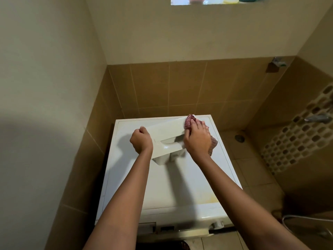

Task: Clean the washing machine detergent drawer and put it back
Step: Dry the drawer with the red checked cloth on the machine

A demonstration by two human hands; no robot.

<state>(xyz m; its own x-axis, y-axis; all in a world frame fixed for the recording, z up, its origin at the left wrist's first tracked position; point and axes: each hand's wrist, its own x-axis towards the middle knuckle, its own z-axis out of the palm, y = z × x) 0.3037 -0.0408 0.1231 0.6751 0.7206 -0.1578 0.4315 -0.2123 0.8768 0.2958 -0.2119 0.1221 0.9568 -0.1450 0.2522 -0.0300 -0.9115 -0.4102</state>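
Observation:
The white detergent drawer lies on top of the white washing machine, its front panel with the recessed handle facing up. My left hand grips the drawer's left end with curled fingers. My right hand holds a red checked cloth bunched against the right end of the front panel. Part of the cloth hangs out under my right wrist. The drawer's compartments are mostly hidden beneath the panel.
The empty drawer slot and a knob show on the machine's front edge. Brown tiled walls close in behind and left. A floor drain, a perforated white panel and a tap are at the right.

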